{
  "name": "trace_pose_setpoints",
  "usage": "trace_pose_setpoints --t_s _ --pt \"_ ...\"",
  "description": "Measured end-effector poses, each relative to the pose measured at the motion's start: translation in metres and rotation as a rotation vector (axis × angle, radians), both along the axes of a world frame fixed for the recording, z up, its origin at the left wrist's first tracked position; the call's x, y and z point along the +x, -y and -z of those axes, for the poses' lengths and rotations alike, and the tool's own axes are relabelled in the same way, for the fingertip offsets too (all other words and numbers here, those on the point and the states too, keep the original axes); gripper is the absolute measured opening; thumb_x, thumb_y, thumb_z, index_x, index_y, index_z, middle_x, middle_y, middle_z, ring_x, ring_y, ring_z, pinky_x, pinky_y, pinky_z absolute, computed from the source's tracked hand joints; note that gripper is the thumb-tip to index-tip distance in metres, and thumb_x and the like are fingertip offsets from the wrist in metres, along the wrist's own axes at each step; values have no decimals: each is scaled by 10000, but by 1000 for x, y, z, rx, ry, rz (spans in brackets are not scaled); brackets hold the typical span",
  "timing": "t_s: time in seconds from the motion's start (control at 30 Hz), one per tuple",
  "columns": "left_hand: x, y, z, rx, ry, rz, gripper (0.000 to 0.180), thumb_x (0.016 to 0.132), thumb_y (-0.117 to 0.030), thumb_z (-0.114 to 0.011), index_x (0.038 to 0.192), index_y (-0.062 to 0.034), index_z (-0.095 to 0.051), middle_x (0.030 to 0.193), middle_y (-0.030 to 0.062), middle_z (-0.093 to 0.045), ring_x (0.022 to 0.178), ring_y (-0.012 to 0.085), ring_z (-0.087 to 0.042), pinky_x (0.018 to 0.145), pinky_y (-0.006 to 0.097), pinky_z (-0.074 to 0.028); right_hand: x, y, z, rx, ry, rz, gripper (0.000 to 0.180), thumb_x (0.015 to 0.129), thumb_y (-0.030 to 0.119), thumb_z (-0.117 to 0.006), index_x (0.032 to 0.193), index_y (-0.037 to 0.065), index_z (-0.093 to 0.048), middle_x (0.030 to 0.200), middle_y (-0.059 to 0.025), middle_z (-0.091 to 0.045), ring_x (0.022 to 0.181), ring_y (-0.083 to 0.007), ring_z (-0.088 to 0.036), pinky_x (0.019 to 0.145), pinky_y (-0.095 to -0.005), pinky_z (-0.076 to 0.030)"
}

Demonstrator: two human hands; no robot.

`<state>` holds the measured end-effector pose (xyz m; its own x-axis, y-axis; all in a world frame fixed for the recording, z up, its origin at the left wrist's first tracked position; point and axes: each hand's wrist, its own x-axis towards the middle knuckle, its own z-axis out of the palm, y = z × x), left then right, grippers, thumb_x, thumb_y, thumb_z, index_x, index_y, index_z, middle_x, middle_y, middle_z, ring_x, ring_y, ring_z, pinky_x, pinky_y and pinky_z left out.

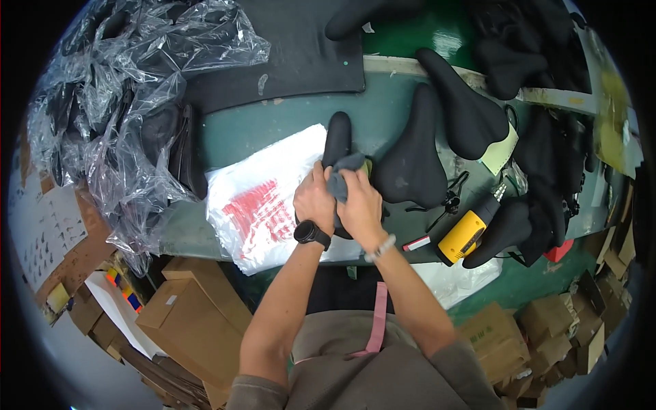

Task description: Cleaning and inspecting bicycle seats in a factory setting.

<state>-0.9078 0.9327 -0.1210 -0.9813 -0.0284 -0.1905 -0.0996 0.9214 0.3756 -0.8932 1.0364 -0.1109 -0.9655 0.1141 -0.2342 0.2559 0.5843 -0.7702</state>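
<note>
A black bicycle saddle (337, 134) lies in front of me with its narrow nose pointing away; my hands and wrists cover most of its wide end. My left hand (316, 201) is closed on the saddle's left side, its fingertips by a bunched grey cloth (347, 171). My right hand (360, 208) grips this cloth against the saddle. Just right of it rests another black saddle (412, 154). A white plastic bag with red print (273, 212) lies partly under my left hand. How the fingers close underneath is hidden.
A yellow-and-black heat gun (465, 236) and a small red-and-white box (417, 243) lie to the right on the green table (260, 123). More saddles (465, 109) stand beyond. Saddles in clear plastic wrap (137, 102) are piled left; cardboard boxes (191, 314) flank me below.
</note>
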Motion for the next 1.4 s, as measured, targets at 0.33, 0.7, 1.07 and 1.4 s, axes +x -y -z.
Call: trace_pose_setpoints --t_s 0.33,0.7,1.07,1.4 --pt "-1 -7 2 -44 21 -54 252 1000 -220 -504 1110 -11 -592 841 190 -673 751 387 -656 668 474 -522 -41 -1 14 -14 -87 111 357 819 85 -690 1153 34 -578 1091 -231 -603 909 -472 -616 763 -543 -514" --pt "-2 -11 5 -63 117 -181 292 1014 -261 -474 1128 -37 -620 817 201 -682 714 412 -656 640 495 -522 -52 -4 40 -202 49 318 378 862 141 -667 1188 -27 -573 1137 -291 -627 1075 -469 -587 911 -492 -488" --pt "-3 -16 -1 -55 32 -119 278 1017 -258 -469 1099 -36 -616 840 200 -684 710 412 -652 643 498 -521 -80 -11 31 -169 13 281 387 869 122 -662 1223 -16 -593 1112 -286 -643 1014 -465 -625 862 -495 -506" --pt "-10 -31 -1 -62 -5 -101 293 1017 -260 -479 1098 -12 -613 832 206 -683 710 416 -651 641 497 -519 -87 -26 35 -112 -10 250 369 867 162 -673 1184 -10 -596 1127 -273 -640 1006 -468 -615 864 -501 -498"
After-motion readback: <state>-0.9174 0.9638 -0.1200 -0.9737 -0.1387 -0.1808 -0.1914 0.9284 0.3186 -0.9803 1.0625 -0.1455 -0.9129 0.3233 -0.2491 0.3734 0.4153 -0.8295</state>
